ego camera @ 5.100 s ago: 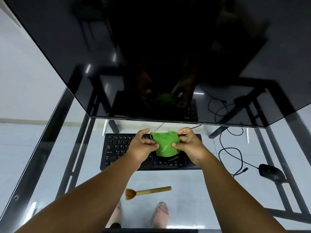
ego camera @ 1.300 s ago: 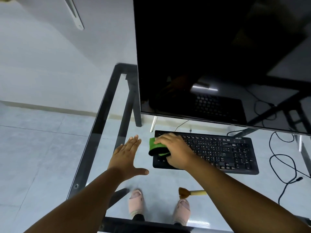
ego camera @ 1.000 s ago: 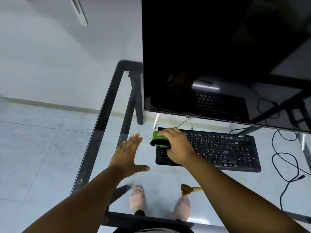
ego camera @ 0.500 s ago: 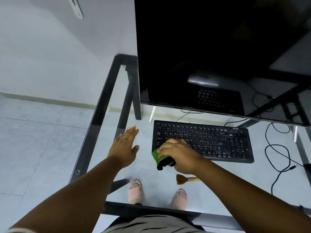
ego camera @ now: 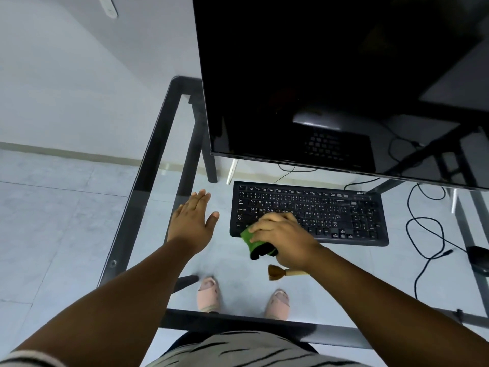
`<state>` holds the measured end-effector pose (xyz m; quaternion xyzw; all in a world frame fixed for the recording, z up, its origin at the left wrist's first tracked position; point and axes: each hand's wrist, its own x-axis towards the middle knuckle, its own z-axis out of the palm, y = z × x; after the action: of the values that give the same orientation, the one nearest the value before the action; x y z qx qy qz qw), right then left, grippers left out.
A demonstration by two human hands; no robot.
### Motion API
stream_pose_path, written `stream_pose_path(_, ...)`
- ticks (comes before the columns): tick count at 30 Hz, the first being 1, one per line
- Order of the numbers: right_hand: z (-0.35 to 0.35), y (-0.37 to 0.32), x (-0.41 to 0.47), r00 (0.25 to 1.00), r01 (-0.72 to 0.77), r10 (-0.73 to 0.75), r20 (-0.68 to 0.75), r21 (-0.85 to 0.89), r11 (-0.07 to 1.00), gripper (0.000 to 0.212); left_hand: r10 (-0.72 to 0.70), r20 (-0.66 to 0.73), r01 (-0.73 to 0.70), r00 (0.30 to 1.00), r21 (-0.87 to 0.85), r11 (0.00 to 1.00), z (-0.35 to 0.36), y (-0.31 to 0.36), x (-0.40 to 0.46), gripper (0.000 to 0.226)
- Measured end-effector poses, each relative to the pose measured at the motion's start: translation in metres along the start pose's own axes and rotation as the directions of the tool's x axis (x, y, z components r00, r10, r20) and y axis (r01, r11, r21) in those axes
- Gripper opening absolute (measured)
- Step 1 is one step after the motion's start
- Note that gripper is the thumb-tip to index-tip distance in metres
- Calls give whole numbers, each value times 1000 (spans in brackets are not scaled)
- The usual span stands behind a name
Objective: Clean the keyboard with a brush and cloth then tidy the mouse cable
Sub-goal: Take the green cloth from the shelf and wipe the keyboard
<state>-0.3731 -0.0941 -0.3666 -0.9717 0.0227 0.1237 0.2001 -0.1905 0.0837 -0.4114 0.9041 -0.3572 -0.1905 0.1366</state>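
Observation:
A black keyboard (ego camera: 330,210) lies on the glass desk (ego camera: 148,165) below the monitor. My right hand (ego camera: 283,237) grips a folded green cloth (ego camera: 252,241) at the keyboard's front left corner, where the cloth overhangs the edge. My left hand (ego camera: 193,221) rests flat on the glass to the left of the keyboard, fingers straight. A brush (ego camera: 280,272) with brown bristles lies on the glass in front of the keyboard, its handle hidden under my right wrist. The black mouse (ego camera: 479,259) sits at the right edge, its cable (ego camera: 426,234) looping loosely behind it.
A large dark monitor (ego camera: 330,83) hangs over the back of the keyboard. The desk's black frame runs along the left and near sides. My feet in pink slippers (ego camera: 209,298) show through the glass.
My right hand has wiped the cloth from the keyboard's back left corner down to its front left corner. My left hand has stayed flat on the glass.

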Motion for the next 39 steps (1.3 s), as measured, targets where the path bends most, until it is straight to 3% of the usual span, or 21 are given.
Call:
stream_pose_path(4, -2, 13, -19, 998, -55, 55, -9, -26, 998, 61, -75, -15, 75, 997, -1, 997, 3, 17, -1, 73)
stream_pose_path(9, 3, -6, -1, 996, -17, 10, -85, -90, 996, 68, -112, 8, 111, 994, 11, 994, 7, 27, -1, 94)
stream_pose_path(14, 1, 7, -17, 998, 17, -25, -58, -145, 989, 67, -104, -22, 104, 994, 25, 994, 8, 30, 0, 92)
stream_pose_path(20, -6, 54, -76, 996, -87, 81, -37, -199, 976, 67, -102, -38, 104, 994, 62, 993, 16, 36, -11, 81)
stream_pose_path(27, -6, 62, -83, 993, -106, 92, -71, -224, 969, 62, 125, -118, -110, 985, 124, 986, 29, 63, -22, 59)
stream_pose_path(32, 4, 50, -72, 994, -63, 41, -105, -223, 973, 63, 208, -29, -200, 978, 167, 965, 41, 88, -18, 80)
stream_pose_path(39, 0, 85, -119, 988, -128, 101, -118, -245, 961, 60, 173, 1, -172, 985, 108, 979, 45, 100, -15, 94)
